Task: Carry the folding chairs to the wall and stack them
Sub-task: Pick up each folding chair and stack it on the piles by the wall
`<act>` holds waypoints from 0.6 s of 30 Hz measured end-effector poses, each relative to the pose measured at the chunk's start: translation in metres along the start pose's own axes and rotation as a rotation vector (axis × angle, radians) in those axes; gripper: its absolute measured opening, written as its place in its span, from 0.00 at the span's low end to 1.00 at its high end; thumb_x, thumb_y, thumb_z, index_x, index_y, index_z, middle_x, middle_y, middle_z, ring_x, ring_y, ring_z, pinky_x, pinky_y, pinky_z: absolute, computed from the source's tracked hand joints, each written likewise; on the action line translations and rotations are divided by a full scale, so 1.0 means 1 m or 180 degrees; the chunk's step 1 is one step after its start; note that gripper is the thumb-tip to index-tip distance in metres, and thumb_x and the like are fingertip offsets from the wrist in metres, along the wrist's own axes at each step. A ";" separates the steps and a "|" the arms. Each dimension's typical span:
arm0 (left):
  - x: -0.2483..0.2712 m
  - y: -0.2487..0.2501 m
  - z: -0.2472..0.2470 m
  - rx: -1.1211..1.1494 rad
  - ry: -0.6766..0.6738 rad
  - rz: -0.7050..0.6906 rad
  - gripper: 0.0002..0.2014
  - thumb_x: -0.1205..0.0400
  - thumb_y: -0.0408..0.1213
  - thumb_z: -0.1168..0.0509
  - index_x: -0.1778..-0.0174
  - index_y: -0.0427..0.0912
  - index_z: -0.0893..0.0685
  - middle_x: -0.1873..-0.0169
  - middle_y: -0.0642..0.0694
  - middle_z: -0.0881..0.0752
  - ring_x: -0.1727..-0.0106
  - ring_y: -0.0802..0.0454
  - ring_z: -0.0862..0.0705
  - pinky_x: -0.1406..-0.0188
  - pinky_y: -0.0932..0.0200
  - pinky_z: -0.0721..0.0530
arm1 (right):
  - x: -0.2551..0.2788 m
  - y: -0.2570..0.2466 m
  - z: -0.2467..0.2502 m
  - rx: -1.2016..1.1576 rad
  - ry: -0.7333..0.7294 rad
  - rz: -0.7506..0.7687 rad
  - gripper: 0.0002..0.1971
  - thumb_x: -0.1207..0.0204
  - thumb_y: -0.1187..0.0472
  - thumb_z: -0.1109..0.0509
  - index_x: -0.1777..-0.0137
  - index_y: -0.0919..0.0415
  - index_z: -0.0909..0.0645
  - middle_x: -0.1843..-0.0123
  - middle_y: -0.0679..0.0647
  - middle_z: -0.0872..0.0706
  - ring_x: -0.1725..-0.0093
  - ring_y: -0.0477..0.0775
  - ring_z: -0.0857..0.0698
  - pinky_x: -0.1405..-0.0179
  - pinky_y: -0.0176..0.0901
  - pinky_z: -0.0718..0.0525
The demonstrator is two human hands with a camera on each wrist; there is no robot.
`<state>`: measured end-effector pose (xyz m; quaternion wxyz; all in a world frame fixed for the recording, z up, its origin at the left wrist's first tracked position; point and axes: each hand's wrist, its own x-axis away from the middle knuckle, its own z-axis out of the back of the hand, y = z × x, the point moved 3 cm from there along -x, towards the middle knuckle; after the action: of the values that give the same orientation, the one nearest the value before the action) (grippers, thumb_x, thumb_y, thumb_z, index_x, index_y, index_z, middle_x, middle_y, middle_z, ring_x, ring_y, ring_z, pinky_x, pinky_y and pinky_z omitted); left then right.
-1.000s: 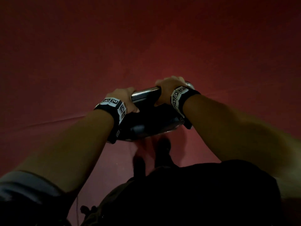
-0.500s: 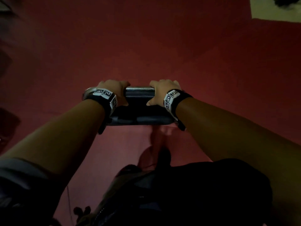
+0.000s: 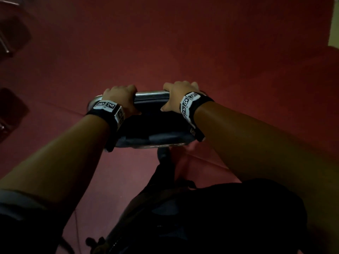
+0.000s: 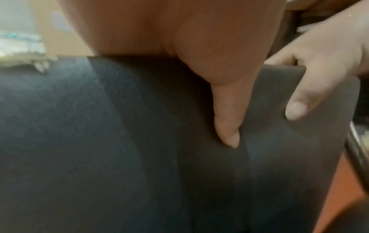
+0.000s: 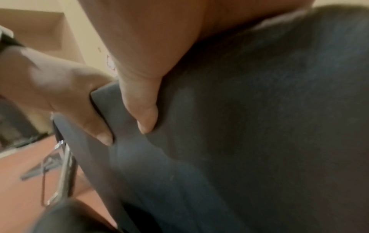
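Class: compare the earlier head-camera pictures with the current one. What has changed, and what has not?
The dark padded folding chair with a chrome top bar went from tilted to level. Dark chair-like shapes came into view at the left and a pale wall at top right. Unchanged: left hand and right hand grip the top edge over red floor.

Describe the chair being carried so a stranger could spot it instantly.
Over the red floor, both arms reach forward to one folded chair. The left hand and right hand grip its top edge. Unlike the blurry chairs at far left, it has dark grey padding and a shiny chrome top rail.
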<state>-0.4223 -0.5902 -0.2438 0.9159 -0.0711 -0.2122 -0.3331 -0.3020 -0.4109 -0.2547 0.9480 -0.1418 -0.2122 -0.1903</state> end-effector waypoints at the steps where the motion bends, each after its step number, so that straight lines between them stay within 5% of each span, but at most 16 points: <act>1: -0.012 -0.006 0.005 0.0030 -0.0023 0.0020 0.35 0.34 0.62 0.17 0.36 0.52 0.21 0.45 0.42 0.13 0.41 0.34 0.15 0.38 0.41 0.22 | -0.016 -0.001 0.006 0.0034 -0.0018 0.0025 0.34 0.33 0.27 0.22 0.30 0.39 0.23 0.48 0.47 0.20 0.39 0.61 0.20 0.43 0.59 0.34; 8: -0.106 0.003 0.042 0.0160 -0.0170 -0.0157 0.36 0.34 0.60 0.16 0.33 0.52 0.20 0.43 0.43 0.11 0.41 0.35 0.13 0.46 0.45 0.22 | -0.105 0.028 0.057 0.0156 -0.0587 -0.0329 0.45 0.32 0.25 0.22 0.21 0.50 0.28 0.29 0.55 0.16 0.30 0.67 0.20 0.34 0.61 0.24; 18: -0.194 -0.016 0.059 0.0135 -0.0423 -0.0082 0.40 0.37 0.61 0.15 0.31 0.54 0.21 0.42 0.44 0.10 0.41 0.36 0.12 0.46 0.47 0.19 | -0.190 0.035 0.083 0.0164 -0.0873 -0.0384 0.49 0.35 0.25 0.20 0.20 0.53 0.27 0.24 0.57 0.18 0.26 0.70 0.21 0.21 0.68 0.27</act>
<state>-0.5858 -0.4738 -0.2757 0.8968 -0.0709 -0.2804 -0.3349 -0.4758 -0.2941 -0.2760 0.9002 -0.1291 -0.3527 -0.2203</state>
